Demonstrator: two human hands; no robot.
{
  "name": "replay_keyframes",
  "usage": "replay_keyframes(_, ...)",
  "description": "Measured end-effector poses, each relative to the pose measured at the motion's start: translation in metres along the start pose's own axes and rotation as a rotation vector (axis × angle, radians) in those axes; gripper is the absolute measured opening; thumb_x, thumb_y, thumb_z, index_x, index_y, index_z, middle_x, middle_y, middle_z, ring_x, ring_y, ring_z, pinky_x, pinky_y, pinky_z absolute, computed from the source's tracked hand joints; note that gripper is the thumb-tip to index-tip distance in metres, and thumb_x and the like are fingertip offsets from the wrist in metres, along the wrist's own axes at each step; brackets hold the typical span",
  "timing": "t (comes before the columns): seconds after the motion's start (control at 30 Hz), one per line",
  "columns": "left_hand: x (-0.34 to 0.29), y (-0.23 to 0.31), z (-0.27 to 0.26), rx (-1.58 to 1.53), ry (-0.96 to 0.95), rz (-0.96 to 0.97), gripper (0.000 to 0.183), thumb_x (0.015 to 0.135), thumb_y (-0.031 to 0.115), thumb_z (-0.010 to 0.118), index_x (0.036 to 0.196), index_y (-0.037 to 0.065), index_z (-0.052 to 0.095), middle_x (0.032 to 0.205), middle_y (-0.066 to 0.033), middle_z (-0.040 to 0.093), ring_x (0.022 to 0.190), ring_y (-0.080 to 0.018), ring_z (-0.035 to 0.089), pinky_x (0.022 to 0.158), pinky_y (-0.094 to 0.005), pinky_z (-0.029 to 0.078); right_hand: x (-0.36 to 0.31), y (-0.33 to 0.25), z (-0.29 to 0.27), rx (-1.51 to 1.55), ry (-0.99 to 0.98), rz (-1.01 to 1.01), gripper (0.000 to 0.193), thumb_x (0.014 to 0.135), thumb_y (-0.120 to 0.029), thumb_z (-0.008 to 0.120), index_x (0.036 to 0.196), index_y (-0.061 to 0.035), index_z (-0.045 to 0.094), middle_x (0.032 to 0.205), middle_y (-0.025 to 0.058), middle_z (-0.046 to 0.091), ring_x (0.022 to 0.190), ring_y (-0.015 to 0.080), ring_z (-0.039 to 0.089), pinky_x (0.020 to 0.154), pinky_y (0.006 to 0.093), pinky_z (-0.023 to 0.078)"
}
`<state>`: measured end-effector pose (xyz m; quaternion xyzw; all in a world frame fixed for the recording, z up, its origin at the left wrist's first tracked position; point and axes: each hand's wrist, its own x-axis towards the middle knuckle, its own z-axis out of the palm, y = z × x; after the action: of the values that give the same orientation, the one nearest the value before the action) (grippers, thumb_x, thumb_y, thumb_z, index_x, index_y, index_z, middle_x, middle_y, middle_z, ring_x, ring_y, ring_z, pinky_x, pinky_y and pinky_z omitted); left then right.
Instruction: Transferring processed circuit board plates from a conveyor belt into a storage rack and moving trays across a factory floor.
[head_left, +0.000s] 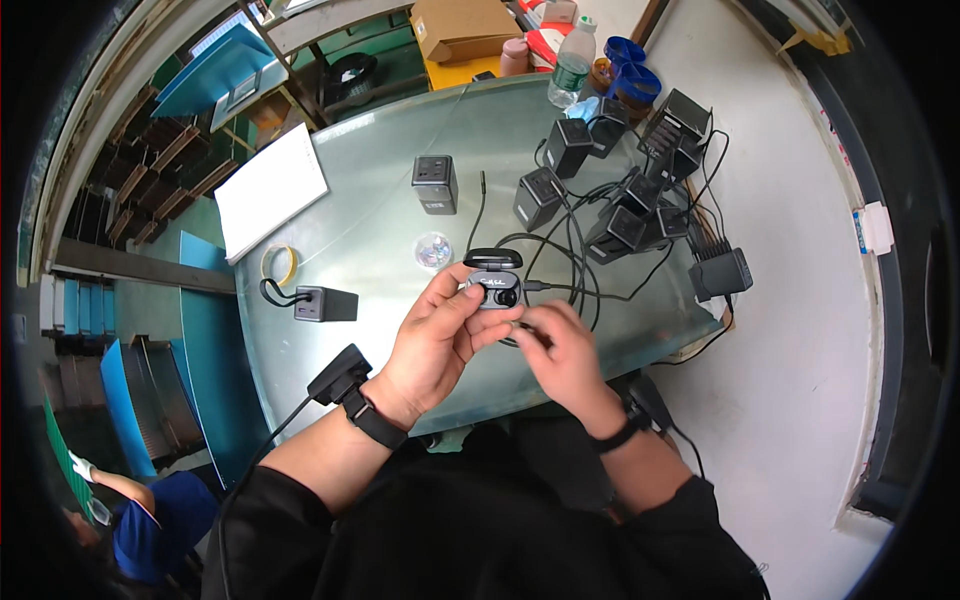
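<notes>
My left hand grips a small grey and black earbud charging case above the near middle of the table, its lid raised. A black earbud sits in the case's right side; my left thumb covers part of the left side. A black cable plug meets the right end of the case. Just below it, my right hand is closed, thumb and fingertips pinched together close to the left fingertips. What the pinch holds, if anything, is too small to make out. Each wrist wears a black strap with a device.
Beyond the hands stand a black power block and a small round clear dish. Tangled black cables and several black blocks crowd the glass table's right side, near a bottle. Paper and a tape roll lie left.
</notes>
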<state>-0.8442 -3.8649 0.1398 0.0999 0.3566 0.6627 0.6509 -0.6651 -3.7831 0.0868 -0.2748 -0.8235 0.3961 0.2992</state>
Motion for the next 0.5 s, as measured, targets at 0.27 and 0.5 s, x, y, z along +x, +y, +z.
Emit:
replay_keyframes(0.27,-0.008,-0.012,0.024,0.035,0.017,-0.001,0.027,0.107,0.015,0.051,0.132,0.007,0.049,0.125,-0.0085,0.065,0.111,-0.0199,0.069,0.096,-0.0321,0.056,0.019,-0.044,-0.046,-0.001,0.229,-0.171,0.024,0.080,-0.006,0.082,0.099,-0.0039,0.067,0.094,0.0070,0.063,0.066,0.0165,0.061,0.054,0.0295,0.048)
replay_keyframes(0.5,-0.012,-0.014,0.037,0.055,0.003,0.003,0.027,0.106,0.016,0.052,0.132,0.006,0.050,0.125,-0.0078,0.064,0.111,-0.0177,0.066,0.099,-0.0358,0.055,0.030,-0.036,-0.048,-0.252,0.214,-0.398,0.028,0.076,-0.013,0.085,0.097,-0.0056,0.067,0.091,0.0062,0.061,0.071,0.0223,0.063,0.057,0.0331,0.051)
